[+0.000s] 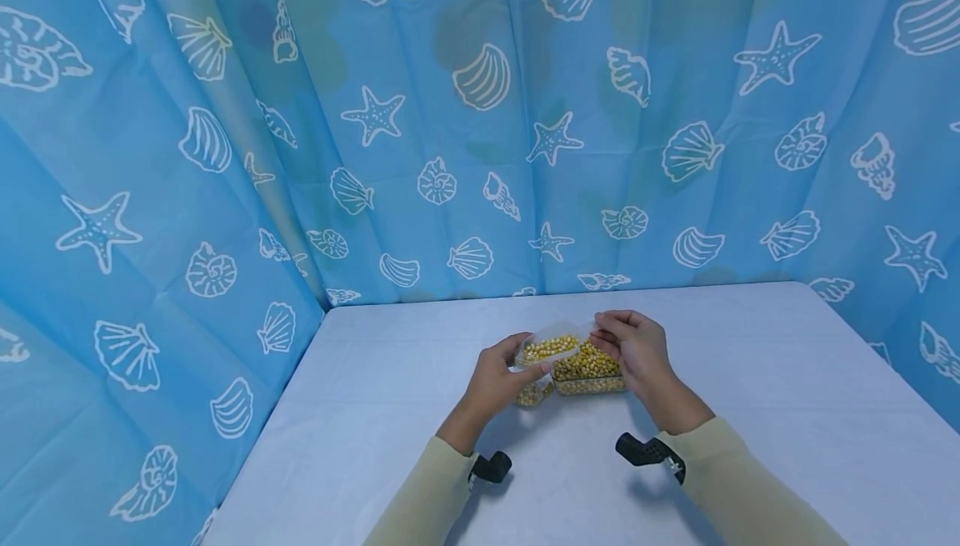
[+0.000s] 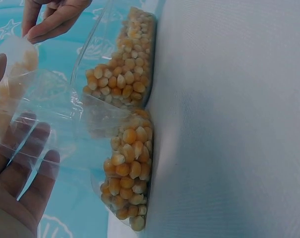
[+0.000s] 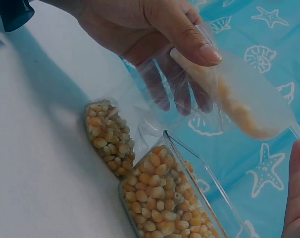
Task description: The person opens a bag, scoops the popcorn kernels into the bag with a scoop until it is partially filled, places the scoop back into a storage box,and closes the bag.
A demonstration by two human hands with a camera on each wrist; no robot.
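Note:
My left hand [image 1: 495, 375] holds a clear plastic bag [image 2: 51, 94] near its mouth, thumb on one side, fingers showing through the film. Corn kernels [image 3: 109, 141] fill the bag's lower part, which rests on the table. My right hand [image 1: 636, 350] pinches the handle of a translucent white scoop [image 3: 256, 87]. Kernels lie in the scoop, which is tilted at the bag's mouth, close to the left thumb. Right beside the bag stands a clear rectangular container [image 1: 588, 388] with many corn kernels [image 3: 160, 193] in it. The scoop's front end is partly behind the bag film.
A white cloth covers the table [image 1: 375, 413]. Behind it and on the left hangs a blue curtain [image 1: 420, 137] with white shell and starfish prints. Black wrist cameras [image 1: 491, 467] are strapped at both sleeves.

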